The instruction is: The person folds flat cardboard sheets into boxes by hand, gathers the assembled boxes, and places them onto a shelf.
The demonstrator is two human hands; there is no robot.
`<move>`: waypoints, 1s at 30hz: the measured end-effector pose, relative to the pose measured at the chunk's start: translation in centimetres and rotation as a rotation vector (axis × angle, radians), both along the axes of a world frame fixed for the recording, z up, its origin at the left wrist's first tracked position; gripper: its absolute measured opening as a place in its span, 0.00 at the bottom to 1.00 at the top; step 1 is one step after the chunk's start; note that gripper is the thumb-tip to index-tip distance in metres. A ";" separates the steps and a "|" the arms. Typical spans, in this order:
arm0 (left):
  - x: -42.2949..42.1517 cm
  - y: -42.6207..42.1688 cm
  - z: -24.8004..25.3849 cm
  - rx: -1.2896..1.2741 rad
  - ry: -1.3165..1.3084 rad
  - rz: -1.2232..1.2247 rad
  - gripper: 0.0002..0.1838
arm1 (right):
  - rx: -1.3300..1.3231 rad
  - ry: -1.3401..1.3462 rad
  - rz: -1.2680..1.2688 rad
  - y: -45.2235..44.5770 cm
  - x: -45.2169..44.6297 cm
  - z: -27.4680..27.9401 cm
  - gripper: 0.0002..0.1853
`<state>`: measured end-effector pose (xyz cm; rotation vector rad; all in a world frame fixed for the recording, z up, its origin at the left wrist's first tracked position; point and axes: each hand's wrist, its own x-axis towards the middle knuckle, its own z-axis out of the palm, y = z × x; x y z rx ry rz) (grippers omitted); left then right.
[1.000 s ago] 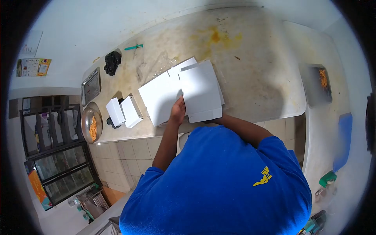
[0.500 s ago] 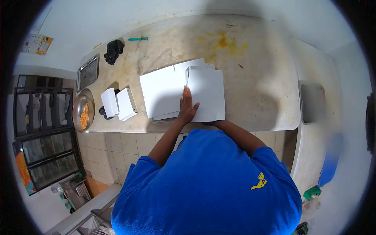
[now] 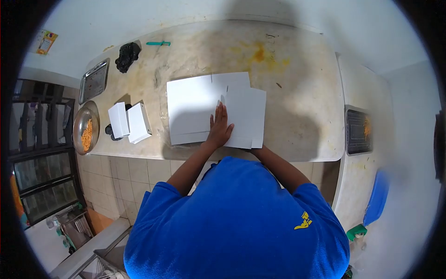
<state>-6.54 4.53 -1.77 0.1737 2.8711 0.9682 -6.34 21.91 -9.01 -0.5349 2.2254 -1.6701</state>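
Observation:
White flat cardboard [image 3: 190, 104] with slits and creases lies on the pale table [image 3: 302, 135] in front of me. My left hand [image 3: 220, 128] presses on the middle of the cardboard with its palm down and fingers stretched out. My right hand [image 3: 255, 150] is at the near edge of the right-hand panel [image 3: 246, 111], mostly hidden under the cardboard and behind my body. Its fingers do not show.
Left of the cardboard are two small white boxes [image 3: 139, 123] and a metal bowl [image 3: 80, 130] of orange shreds. A metal tray [image 3: 94, 80], black plastic bag [image 3: 127, 56] and teal pen-like tool [image 3: 158, 43] lie farther back. A dark tray [image 3: 357, 132] sits at right.
The right-hand panel, raised along its fold before, now lies flatter against the rest of the cardboard. My left hand stays spread on it. The whole view has shifted slightly.

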 end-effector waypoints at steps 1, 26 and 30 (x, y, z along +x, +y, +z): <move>0.0 0.3 0.2 -0.075 -0.012 -0.001 0.40 | -0.036 -0.026 -0.017 0.3 0.3 0.0 0.34; -1.9 -8.6 3.0 1.006 -0.718 0.628 0.35 | 0.751 0.562 0.126 -6.8 -1.2 5.0 0.29; -2.3 -7.8 4.8 1.155 -0.638 0.422 0.36 | 0.963 0.468 0.100 -9.6 -1.1 5.1 0.31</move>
